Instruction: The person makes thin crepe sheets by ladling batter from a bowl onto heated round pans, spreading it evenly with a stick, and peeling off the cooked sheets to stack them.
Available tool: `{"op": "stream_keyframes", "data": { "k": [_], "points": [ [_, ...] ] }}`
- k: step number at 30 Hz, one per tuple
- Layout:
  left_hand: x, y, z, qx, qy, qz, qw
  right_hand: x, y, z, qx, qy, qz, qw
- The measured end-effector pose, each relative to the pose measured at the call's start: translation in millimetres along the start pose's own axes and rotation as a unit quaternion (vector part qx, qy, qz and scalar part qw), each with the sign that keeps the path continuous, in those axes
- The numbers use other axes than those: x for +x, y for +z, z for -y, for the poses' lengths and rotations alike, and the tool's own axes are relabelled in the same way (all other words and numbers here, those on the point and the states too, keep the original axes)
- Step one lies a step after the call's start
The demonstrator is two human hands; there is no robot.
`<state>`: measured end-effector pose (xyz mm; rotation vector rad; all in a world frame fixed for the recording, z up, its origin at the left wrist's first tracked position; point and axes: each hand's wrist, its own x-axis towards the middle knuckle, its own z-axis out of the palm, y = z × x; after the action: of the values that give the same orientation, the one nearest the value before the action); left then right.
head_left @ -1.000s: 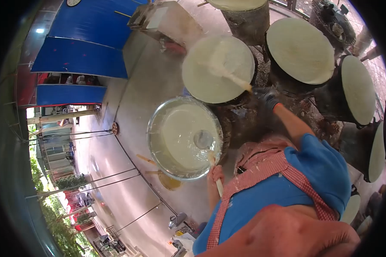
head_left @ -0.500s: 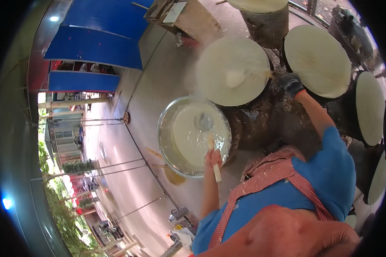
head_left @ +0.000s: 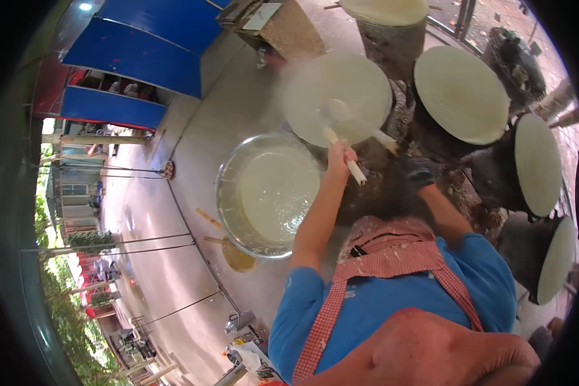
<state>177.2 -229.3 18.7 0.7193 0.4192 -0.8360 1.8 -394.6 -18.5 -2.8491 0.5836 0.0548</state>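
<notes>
My bare left hand (head_left: 342,154) is closed around the pale wooden handle of a ladle (head_left: 358,174). The ladle's round bowl is over the near part of a steaming round griddle (head_left: 315,90) covered in pale batter. My right hand (head_left: 420,172), in a dark glove, is closed on a wooden spreader (head_left: 385,141) at the griddle's right edge; its handle is partly hidden in shadow and blur. Below and left of that griddle, a wide clear-sided basin (head_left: 224,204) holds white liquid batter.
More round griddles with pale tops (head_left: 462,95) stand on dark drums to the right and top. A cardboard box (head_left: 289,32) lies beyond the steaming griddle. A yellow lid-like object (head_left: 239,257) is beside the basin. Blue panels (head_left: 135,55) hang at upper left.
My left hand has lifted the ladle out of the basin and carried it up and right over the griddle. My right hand has come lower and closer to my body.
</notes>
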Motion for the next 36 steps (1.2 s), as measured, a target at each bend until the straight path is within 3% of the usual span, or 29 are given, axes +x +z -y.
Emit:
{"op": "stream_keyframes", "data": {
  "k": [1, 3, 4, 5, 6, 8, 10, 11, 12, 14, 17, 21, 22, 23, 24, 26, 28, 30, 34, 36],
  "points": [
    [3.6, -3.0, 10.8, -0.035, -0.022, 0.015, 0.999, -11.5, 2.4, 12.2, 0.064, 0.011, -0.035, 0.997],
    [-30.0, -11.3, -8.3, -0.245, -0.188, 0.110, 0.945, -24.9, 0.2, 13.5, 0.068, -0.004, -0.083, 0.994],
    [-63.5, -30.0, -14.5, -0.088, -0.126, 0.114, 0.982, -35.4, -0.6, 18.0, 0.079, -0.026, -0.130, 0.988],
    [-99.2, -50.1, -13.1, 0.073, -0.059, 0.118, 0.989, -54.3, -37.4, 28.2, 0.044, 0.019, -0.039, 0.998],
    [-127.3, -65.7, -2.4, 0.019, -0.044, 0.111, 0.993, -55.6, -28.6, 23.6, 0.045, 0.019, -0.035, 0.998],
    [-150.3, -81.3, 2.1, -0.039, -0.041, 0.089, 0.994, -76.1, -8.7, 15.4, -0.158, -0.096, -0.245, 0.952],
    [-151.5, -81.8, -7.0, -0.272, -0.247, 0.111, 0.923, -85.3, -14.0, 22.5, -0.186, -0.090, -0.239, 0.949],
    [-151.7, -69.5, -12.5, -0.335, -0.298, 0.129, 0.884, -74.5, -20.4, 22.4, -0.213, -0.085, -0.261, 0.938],
    [-153.1, -63.0, -12.1, -0.346, -0.292, 0.130, 0.882, -68.7, -17.5, 17.2, -0.216, -0.096, -0.257, 0.937],
    [-158.3, -54.1, -15.7, -0.383, -0.313, 0.139, 0.858, -58.2, -10.8, 14.3, -0.091, -0.024, -0.187, 0.978],
    [-158.5, -31.4, -20.1, -0.357, -0.259, 0.116, 0.890, -32.6, -22.4, 4.5, -0.050, -0.055, -0.161, 0.984],
    [-122.4, -8.5, -25.0, -0.386, -0.252, 0.155, 0.874, 10.2, -18.6, -45.8, -0.013, -0.019, -0.115, 0.993],
    [-105.3, -2.4, -27.6, -0.370, -0.262, 0.162, 0.876, 13.2, -30.2, -52.8, 0.085, 0.077, -0.107, 0.988],
    [-89.1, 5.7, -30.3, -0.354, -0.275, 0.166, 0.879, 18.2, -37.3, -60.1, 0.184, 0.173, -0.092, 0.963],
    [-69.4, 15.2, -33.8, -0.343, -0.274, 0.171, 0.882, 29.1, -31.0, -75.8, 0.191, 0.173, -0.101, 0.961],
    [-21.5, 44.5, -42.9, -0.326, -0.268, 0.134, 0.897, 51.2, -9.2, -111.9, 0.355, 0.188, -0.118, 0.908],
    [29.3, 75.6, -48.6, -0.270, -0.226, 0.136, 0.926, 69.2, 2.3, -126.9, 0.361, 0.181, -0.109, 0.908],
    [78.6, 105.1, -45.3, -0.195, -0.121, 0.150, 0.962, 87.9, 21.5, -139.8, 0.432, 0.151, -0.085, 0.885],
    [174.7, 135.9, -41.0, -0.083, -0.091, 0.081, 0.989, 110.9, 21.4, -120.5, 0.517, 0.178, -0.087, 0.833],
    [195.2, 140.0, -40.0, -0.044, -0.093, 0.047, 0.994, 125.9, 29.8, -112.6, 0.654, 0.191, -0.065, 0.729]
  ]
}}
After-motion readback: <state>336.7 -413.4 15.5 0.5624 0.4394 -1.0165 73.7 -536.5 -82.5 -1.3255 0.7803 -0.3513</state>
